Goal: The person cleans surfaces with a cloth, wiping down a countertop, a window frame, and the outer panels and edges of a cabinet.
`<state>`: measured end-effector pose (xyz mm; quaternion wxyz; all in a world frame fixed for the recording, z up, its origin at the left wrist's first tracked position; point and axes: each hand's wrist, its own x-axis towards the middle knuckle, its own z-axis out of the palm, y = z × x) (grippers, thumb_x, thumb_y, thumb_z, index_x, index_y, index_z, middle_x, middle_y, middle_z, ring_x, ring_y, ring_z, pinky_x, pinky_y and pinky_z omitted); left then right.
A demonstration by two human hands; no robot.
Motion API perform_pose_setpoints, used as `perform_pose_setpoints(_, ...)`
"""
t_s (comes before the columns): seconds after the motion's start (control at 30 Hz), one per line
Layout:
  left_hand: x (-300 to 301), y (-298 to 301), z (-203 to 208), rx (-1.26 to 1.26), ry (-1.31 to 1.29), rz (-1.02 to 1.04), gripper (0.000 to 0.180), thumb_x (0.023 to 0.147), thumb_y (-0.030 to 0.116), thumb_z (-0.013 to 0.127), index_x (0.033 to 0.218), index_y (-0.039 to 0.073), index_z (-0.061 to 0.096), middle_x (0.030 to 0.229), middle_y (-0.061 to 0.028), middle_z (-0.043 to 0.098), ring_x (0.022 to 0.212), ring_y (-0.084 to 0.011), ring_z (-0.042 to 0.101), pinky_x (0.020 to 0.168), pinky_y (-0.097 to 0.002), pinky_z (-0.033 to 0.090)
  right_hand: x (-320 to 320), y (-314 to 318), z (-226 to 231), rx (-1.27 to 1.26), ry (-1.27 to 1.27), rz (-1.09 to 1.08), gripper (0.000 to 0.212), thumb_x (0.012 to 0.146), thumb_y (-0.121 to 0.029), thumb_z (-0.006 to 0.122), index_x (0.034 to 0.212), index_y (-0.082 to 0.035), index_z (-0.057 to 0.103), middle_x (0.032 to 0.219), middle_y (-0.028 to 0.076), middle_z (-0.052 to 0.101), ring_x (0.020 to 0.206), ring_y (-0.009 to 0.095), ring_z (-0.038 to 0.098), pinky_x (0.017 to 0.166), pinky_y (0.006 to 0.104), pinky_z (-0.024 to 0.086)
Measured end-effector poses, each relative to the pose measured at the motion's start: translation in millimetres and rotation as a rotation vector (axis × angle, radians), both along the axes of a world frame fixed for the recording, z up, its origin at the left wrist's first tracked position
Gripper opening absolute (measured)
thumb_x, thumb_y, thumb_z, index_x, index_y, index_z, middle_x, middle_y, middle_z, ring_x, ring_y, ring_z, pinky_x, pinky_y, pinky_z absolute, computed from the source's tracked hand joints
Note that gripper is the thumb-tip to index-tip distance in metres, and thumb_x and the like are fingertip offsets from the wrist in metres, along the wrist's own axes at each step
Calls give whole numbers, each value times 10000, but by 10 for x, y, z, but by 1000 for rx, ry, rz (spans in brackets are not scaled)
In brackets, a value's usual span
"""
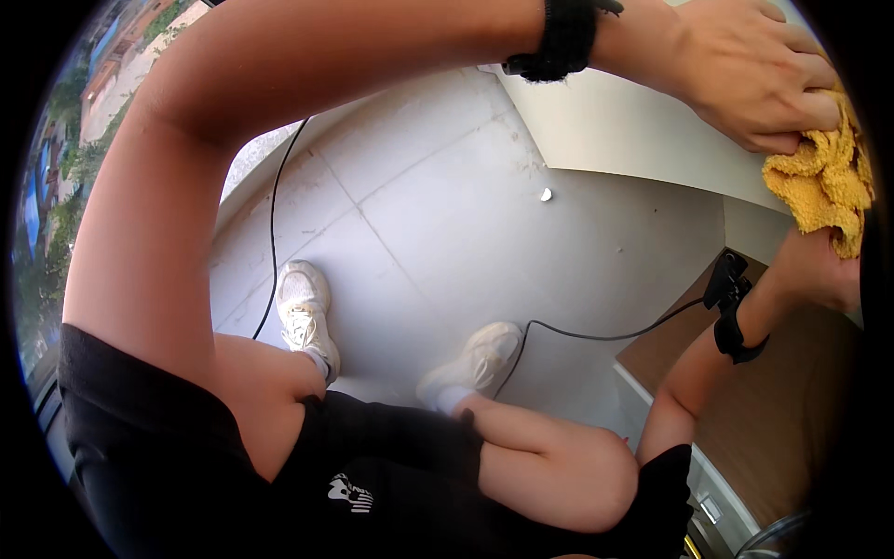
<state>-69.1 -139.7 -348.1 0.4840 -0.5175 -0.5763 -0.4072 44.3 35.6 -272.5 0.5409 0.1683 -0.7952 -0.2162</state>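
My left arm reaches across the top of the view, and my left hand [768,79] is closed on a crumpled yellow cloth [819,177] at the far right. The fingers curl into the cloth's upper edge above a pale cream panel [615,130]. From the lower right comes my right forearm, and my right hand [829,265] sits just below the cloth, against its lower end. The dark rim of the picture cuts off that hand's fingers, so its grip is hidden. Each wrist wears a black strap.
My white shoes [303,293] stand on a pale tiled floor [410,205]. Black cables [273,214] run beside the left shoe and up to the right wrist strap. A small white scrap [547,195] lies near the panel. A brown board [773,419] is at the right.
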Motion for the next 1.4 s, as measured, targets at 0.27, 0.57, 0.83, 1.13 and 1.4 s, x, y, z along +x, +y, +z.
perform_pose_setpoints(0.27,113,-134,-549,-325,165,35,229,829,332,597,861,118,524,860,7,573,892,-167,565,736,-323,463,-49,-299,-946,-55,56,292,493,827,-552,608,1045,-111,589,1143,79,615,1051,300,517,1038,481,241)
perform_pose_setpoints(0.57,-82,-457,-1515,-1038,315,38,155,911,266,507,914,113,531,903,-11,562,942,-173,530,915,-328,410,138,-195,-1869,97,-309,97,197,814,-230,642,1009,-255,647,1232,-81,593,1203,173,520,1152,445,59)
perform_pose_setpoints(0.83,-224,-96,-481,-321,213,-181,228,841,304,595,907,102,511,889,-40,536,871,-187,544,755,-331,455,7,-426,-685,-66,3,48,228,827,-358,651,1011,-223,666,1180,-48,619,1094,215,546,1066,398,227)
perform_pose_setpoints(1.13,-328,-245,234,-140,294,27,255,725,291,572,803,69,474,750,-101,508,655,-270,517,569,-373,419,-39,-459,-205,54,67,-1,355,712,-106,687,1063,-85,644,1184,70,581,1092,302,527,956,458,383)
perform_pose_setpoints(1.4,-482,-797,-970,-934,197,92,176,825,271,596,795,98,592,821,-22,579,726,-200,575,715,-323,465,-89,-811,-1280,31,-436,1,300,802,-83,576,1091,-94,654,1251,18,562,1279,203,451,1076,413,321)
